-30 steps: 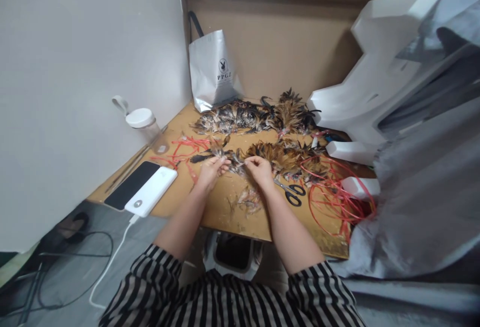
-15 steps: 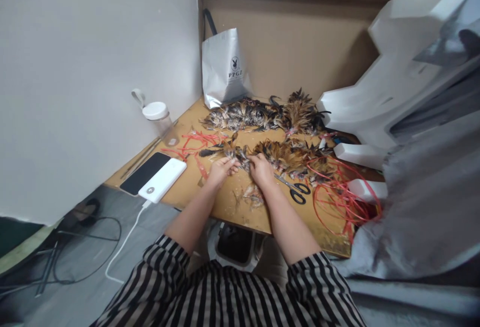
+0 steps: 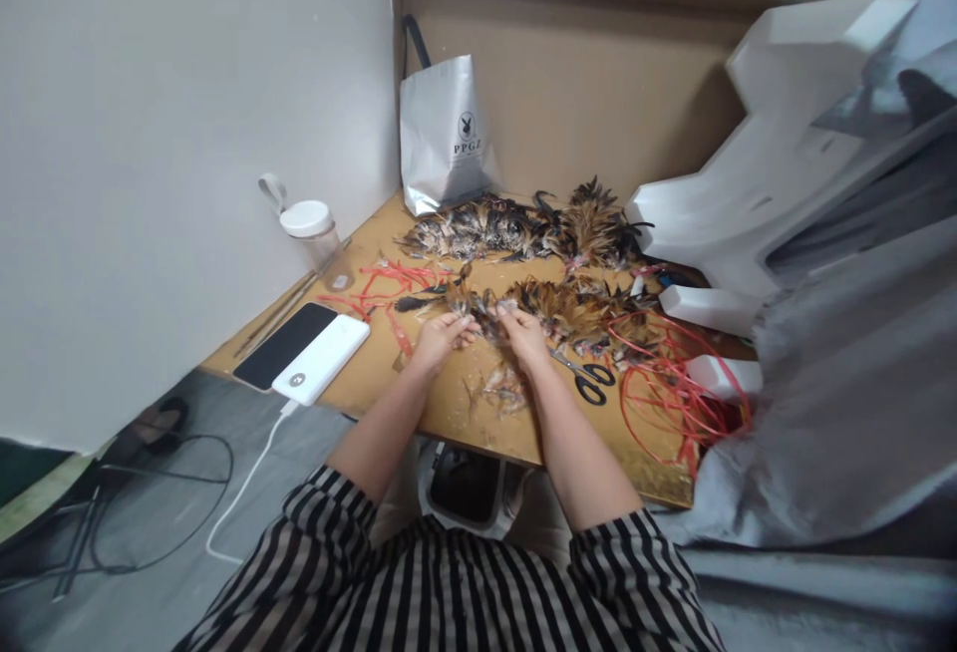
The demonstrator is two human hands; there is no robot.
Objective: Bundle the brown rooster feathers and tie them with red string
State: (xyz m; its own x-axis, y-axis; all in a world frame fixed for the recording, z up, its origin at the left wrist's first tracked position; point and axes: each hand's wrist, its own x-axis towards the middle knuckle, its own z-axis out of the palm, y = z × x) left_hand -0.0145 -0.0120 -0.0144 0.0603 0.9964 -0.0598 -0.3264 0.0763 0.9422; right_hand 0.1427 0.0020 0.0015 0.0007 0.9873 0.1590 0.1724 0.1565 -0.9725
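Note:
My left hand (image 3: 446, 339) is closed in a pinch on small feathers over the wooden table (image 3: 441, 403). Beside it, my right hand (image 3: 521, 335) pinches a small pale tuft of feather at its fingertips. Between and just beyond the fingers lie loose dark and brown feathers (image 3: 482, 305); exactly which of them each hand grips is partly hidden. A row of golden-brown feather bunches (image 3: 572, 311) runs to the right of my right hand. Black-handled scissors (image 3: 590, 381) rest near my right wrist, and pale feather scraps (image 3: 502, 391) lie below the hands.
Another feather row (image 3: 493, 228) lies farther back, before a silver bag (image 3: 441, 134). Red strips (image 3: 400, 278) lie left, with a tangle of red strips (image 3: 684, 393) right. A phone (image 3: 284, 345), white power bank (image 3: 321, 360), lidded jar (image 3: 314, 233) and white foam piece (image 3: 695, 203) flank the table.
My right fingertips have risen slightly from the feathers, and a pale tuft now shows at them. My left hand stays almost in place. The view has shifted a little.

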